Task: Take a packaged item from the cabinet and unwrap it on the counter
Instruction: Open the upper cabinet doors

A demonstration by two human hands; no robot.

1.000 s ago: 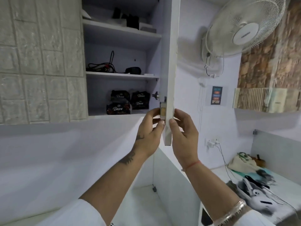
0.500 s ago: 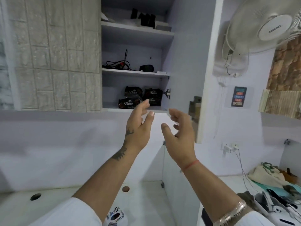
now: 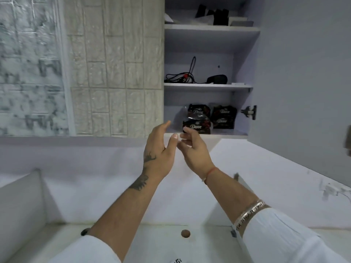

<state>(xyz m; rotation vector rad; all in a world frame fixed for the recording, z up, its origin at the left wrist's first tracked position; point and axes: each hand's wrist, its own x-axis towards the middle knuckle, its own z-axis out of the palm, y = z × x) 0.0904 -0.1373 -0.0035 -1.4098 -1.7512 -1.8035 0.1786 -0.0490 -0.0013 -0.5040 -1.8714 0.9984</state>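
Counter [image 3: 155,242] lies nearest, with a small round hole [image 3: 185,233] in it. Left hand [image 3: 161,150] and right hand [image 3: 193,149] reach up side by side, fingers spread, holding nothing. Farther up, the cabinet [image 3: 210,86] is open. Dark packets [image 3: 197,126] sit on its bottom shelf, just behind the fingertips. Black cords [image 3: 180,76] lie one shelf higher.

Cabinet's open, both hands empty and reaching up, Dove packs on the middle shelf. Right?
Not quite. The head view shows the Dove packs on the bottom shelf; the middle shelf holds cables. The rest stands: cabinet open, left hand and right hand empty, reaching up.
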